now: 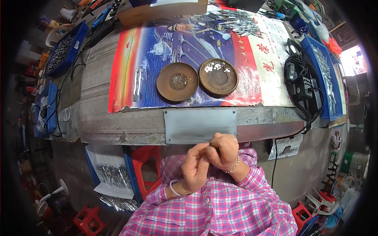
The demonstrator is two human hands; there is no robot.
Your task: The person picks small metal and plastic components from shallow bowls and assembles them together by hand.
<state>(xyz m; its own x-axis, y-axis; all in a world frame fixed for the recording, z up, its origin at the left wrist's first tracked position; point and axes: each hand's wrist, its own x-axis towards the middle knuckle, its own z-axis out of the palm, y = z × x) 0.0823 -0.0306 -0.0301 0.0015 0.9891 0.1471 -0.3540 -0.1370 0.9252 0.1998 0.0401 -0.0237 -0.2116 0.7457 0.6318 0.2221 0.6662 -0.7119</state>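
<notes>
My left hand (194,168) and my right hand (225,151) meet in front of my chest, just off the table's front edge. The fingers of both are pinched together, fingertips touching. Whatever lies between them is too small and too covered to name. Beyond them, a grey metal plate (201,125) is fixed at the table edge. Farther back two round wooden dishes stand side by side. The left dish (167,87) holds thin metal pins (179,81); the right dish (219,81) holds small shiny silver pieces (214,67).
A printed poster (130,88) covers the table. Two slim silver tools (137,84) lie on it, and a heap of similar ones (242,23) at the back. Black cables and an adapter (305,84) sit right, beside a blue tray (337,114). A red stool (138,165) stands below left.
</notes>
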